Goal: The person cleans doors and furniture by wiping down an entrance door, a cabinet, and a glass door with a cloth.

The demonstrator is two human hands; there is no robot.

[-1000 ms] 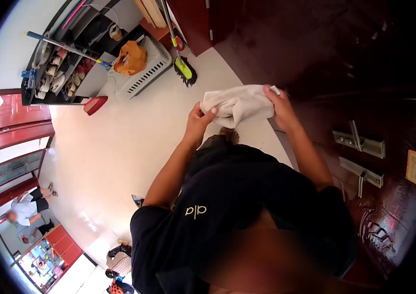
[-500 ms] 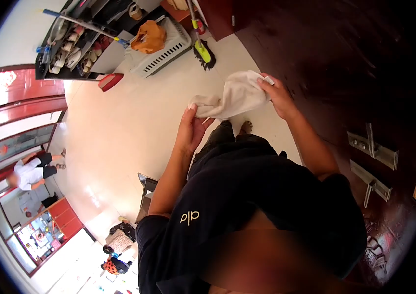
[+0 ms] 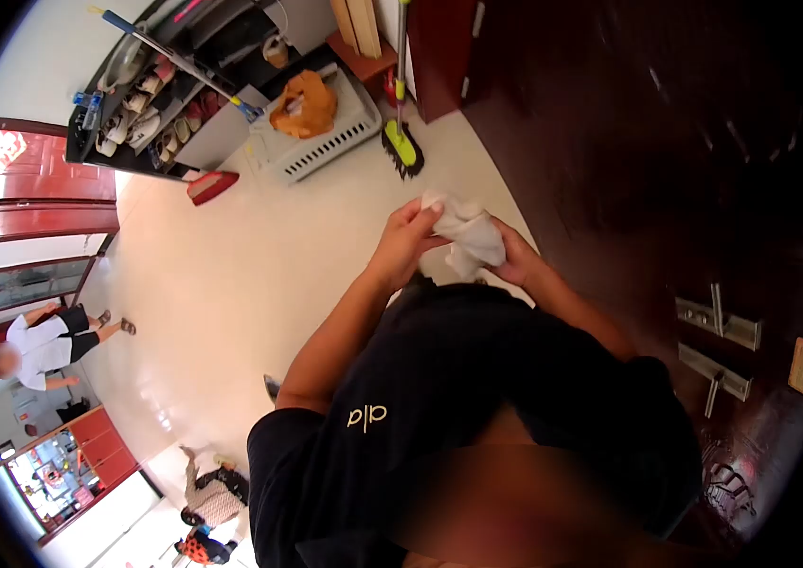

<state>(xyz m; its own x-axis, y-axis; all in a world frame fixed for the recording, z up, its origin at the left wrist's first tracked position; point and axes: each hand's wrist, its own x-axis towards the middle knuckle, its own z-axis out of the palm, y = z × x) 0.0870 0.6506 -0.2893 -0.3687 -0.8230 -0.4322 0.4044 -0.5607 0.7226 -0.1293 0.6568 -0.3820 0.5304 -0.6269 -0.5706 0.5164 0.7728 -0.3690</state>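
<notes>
A white cloth (image 3: 468,232) is bunched up in front of my body, held between both hands. On its left side my left hand (image 3: 405,244) is closed, with thumb and fingers pinching the upper left part. My right hand (image 3: 517,257) grips the right side of the cloth, and some of its fingers are hidden behind the fabric. The two hands are close together, just above my dark shirt (image 3: 477,350).
A mop (image 3: 403,151) leans near a grey crate (image 3: 349,128) carrying an orange bag (image 3: 305,104). A shoe rack (image 3: 151,109) and red dustpan (image 3: 212,186) stand further left. Dark red double doors (image 3: 610,170) rise at right. A person in white (image 3: 42,343) is at far left.
The cloth was stretched out between my hands and is now bunched up. My hands have come closer together and nearer my body. The person in white has moved slightly.
</notes>
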